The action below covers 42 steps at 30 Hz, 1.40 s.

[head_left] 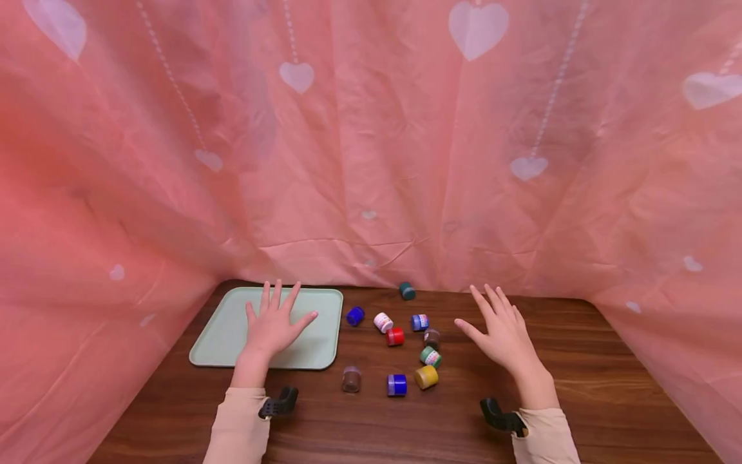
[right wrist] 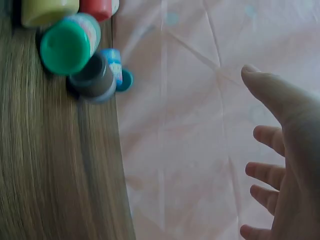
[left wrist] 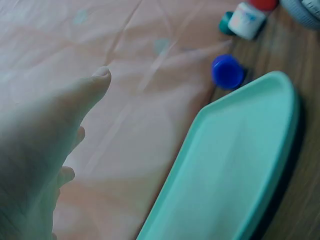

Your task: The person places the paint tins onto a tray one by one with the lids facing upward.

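My left hand [head_left: 274,330] hovers over the pale green tray [head_left: 223,341] with its fingers spread, holding nothing. To the right of the jars, my right hand [head_left: 507,336] is held over the table, fingers spread and grasping nothing. Between the hands lie several small paint jars, among them a red jar [head_left: 395,336], a white jar [head_left: 383,323], a yellow jar [head_left: 426,377] and a blue jar [head_left: 397,385]. Nearest the right hand are a dark brown jar [head_left: 431,338] and a green jar [right wrist: 65,47]. Close to the tray's corner is another blue jar [left wrist: 227,72].
A second brown jar [head_left: 351,379] is near the tray's front right corner. At the back of the wooden table [head_left: 580,374] sits a dark teal jar [head_left: 408,291]. A pink curtain [head_left: 382,161] with white hearts hangs behind the table and along both sides.
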Each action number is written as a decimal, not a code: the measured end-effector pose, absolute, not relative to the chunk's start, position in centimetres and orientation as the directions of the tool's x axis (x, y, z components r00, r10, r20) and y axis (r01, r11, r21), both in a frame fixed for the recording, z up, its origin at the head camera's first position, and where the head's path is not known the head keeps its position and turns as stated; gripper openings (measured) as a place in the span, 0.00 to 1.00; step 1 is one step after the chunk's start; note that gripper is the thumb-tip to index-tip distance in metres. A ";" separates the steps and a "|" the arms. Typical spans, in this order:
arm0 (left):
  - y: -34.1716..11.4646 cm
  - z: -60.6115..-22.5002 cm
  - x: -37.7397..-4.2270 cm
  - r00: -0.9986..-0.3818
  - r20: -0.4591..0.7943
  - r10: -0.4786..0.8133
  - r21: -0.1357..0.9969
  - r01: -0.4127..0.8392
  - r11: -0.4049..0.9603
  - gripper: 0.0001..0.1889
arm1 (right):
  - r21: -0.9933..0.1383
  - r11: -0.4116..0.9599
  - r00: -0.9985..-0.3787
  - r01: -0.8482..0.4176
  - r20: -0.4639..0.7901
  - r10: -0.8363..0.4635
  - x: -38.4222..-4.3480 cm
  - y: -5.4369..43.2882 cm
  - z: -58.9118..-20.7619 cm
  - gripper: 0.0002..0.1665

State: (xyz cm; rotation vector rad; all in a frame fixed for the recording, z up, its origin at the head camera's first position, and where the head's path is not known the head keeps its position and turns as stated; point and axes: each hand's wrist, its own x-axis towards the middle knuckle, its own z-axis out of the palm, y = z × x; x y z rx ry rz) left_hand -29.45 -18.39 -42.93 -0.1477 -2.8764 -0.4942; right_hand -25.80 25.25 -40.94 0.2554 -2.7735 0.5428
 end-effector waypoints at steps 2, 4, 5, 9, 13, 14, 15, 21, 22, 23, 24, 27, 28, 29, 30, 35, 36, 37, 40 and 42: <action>-19.2 -42.8 -29.6 -0.975 0.219 0.041 0.333 0.114 0.936 0.45 | -0.331 0.910 -0.928 -0.249 0.350 -0.127 -25.8 24.9 -40.8 0.49; -20.2 -42.7 -29.6 -0.977 0.212 0.020 0.351 0.096 0.931 0.46 | -0.320 0.908 -0.918 -0.269 0.370 -0.142 -25.7 24.3 -40.7 0.48; -20.7 -42.6 -29.5 -0.977 0.211 0.010 0.363 0.088 0.928 0.46 | -0.313 0.907 -0.914 -0.280 0.377 -0.152 -25.6 24.0 -40.6 0.47; -23.0 -42.6 -29.1 -0.975 0.217 -0.038 0.381 0.049 0.923 0.48 | -0.278 0.901 -0.892 -0.333 0.402 -0.205 -25.4 22.1 -40.7 0.44; -25.2 -42.8 -28.5 -0.974 0.211 -0.080 0.397 0.010 0.918 0.49 | -0.250 0.878 -0.859 -0.408 0.431 -0.276 -24.9 19.8 -41.0 0.44; -25.7 -42.9 -28.3 -0.975 0.204 -0.089 0.404 0.001 0.915 0.49 | -0.245 0.871 -0.851 -0.427 0.434 -0.295 -24.7 19.2 -41.1 0.43; -26.1 -42.9 -28.1 -0.976 0.193 -0.097 0.414 -0.009 0.910 0.49 | -0.236 0.864 -0.843 -0.445 0.437 -0.314 -24.6 18.6 -41.2 0.43; -28.4 -43.0 -27.5 -0.978 0.154 -0.139 0.465 -0.052 0.884 0.51 | -0.171 0.819 -0.791 -0.548 0.424 -0.440 -24.3 15.3 -42.0 0.43; -28.8 -43.1 -27.5 -0.979 0.149 -0.141 0.469 -0.056 0.882 0.51 | -0.165 0.810 -0.784 -0.562 0.418 -0.459 -24.3 14.8 -42.1 0.42; -29.2 -43.2 -27.5 -0.979 0.147 -0.142 0.471 -0.057 0.880 0.51 | -0.164 0.803 -0.781 -0.573 0.408 -0.473 -24.3 14.4 -42.3 0.42; -29.6 -43.4 -27.4 -0.980 0.140 -0.141 0.474 -0.059 0.879 0.51 | -0.163 0.797 -0.778 -0.581 0.400 -0.485 -24.3 14.0 -42.4 0.41; -30.7 -44.4 -27.2 -0.985 0.114 -0.127 0.482 -0.057 0.874 0.51 | -0.174 0.780 -0.776 -0.601 0.364 -0.516 -23.9 13.4 -42.9 0.40; -30.9 -44.7 -27.1 -0.987 0.103 -0.122 0.484 -0.058 0.873 0.51 | -0.167 0.776 -0.772 -0.608 0.351 -0.530 -23.8 13.3 -43.1 0.39; -31.2 -45.1 -26.9 -0.989 0.093 -0.117 0.483 -0.058 0.874 0.51 | -0.161 0.771 -0.768 -0.616 0.339 -0.543 -23.6 13.3 -43.3 0.39; -31.4 -45.3 -26.8 -0.991 0.079 -0.110 0.485 -0.058 0.872 0.51 | -0.150 0.765 -0.761 -0.627 0.330 -0.559 -23.4 13.3 -43.5 0.38; -32.3 -46.6 -26.4 -0.997 0.034 -0.063 0.481 -0.039 0.876 0.51 | -0.078 0.745 -0.731 -0.663 0.283 -0.621 -22.3 13.8 -44.1 0.38; -32.5 -46.8 -26.3 -0.998 0.027 -0.050 0.480 -0.031 0.876 0.50 | -0.067 0.741 -0.726 -0.668 0.281 -0.628 -22.2 13.9 -44.1 0.38; -32.7 -47.0 -26.3 -0.999 0.019 -0.039 0.471 -0.025 0.882 0.50 | -0.056 0.738 -0.720 -0.672 0.278 -0.635 -22.0 14.0 -44.1 0.38; -33.4 -47.5 -26.0 -0.999 -0.039 -0.012 0.443 -0.028 0.896 0.52 | -0.032 0.721 -0.702 -0.692 0.263 -0.662 -21.5 14.3 -43.8 0.37; -33.7 -47.7 -25.8 -0.997 -0.083 0.002 0.422 -0.033 0.906 0.53 | -0.010 0.709 -0.689 -0.705 0.246 -0.681 -21.1 14.3 -43.5 0.36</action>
